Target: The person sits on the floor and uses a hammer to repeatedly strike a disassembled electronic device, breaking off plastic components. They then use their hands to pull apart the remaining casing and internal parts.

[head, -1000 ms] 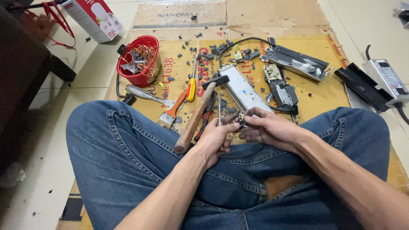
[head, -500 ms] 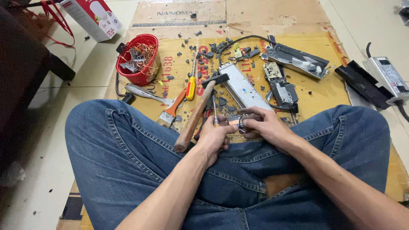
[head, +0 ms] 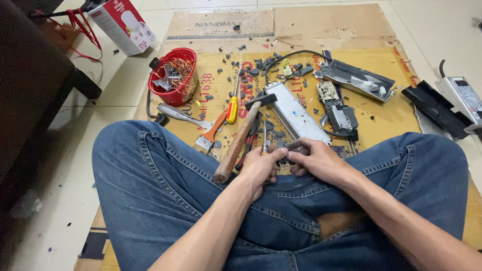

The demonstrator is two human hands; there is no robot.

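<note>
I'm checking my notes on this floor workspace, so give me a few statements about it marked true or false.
1. Both hands, left hand and right hand, meet over a small dark part between the knees. True.
2. The hammer is gripped in the right hand. False: it lies loose, its wooden handle resting against the left leg.
3. The red bowl holds coppery wire and scrap. True.
4. The yellow-handled screwdriver stands inside the red bowl. False: it lies on the cardboard.

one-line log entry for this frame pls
left hand: pinching small dark part | right hand: on same part | hammer: leaning on left knee, untouched | red bowl: holds scrap wire
</note>
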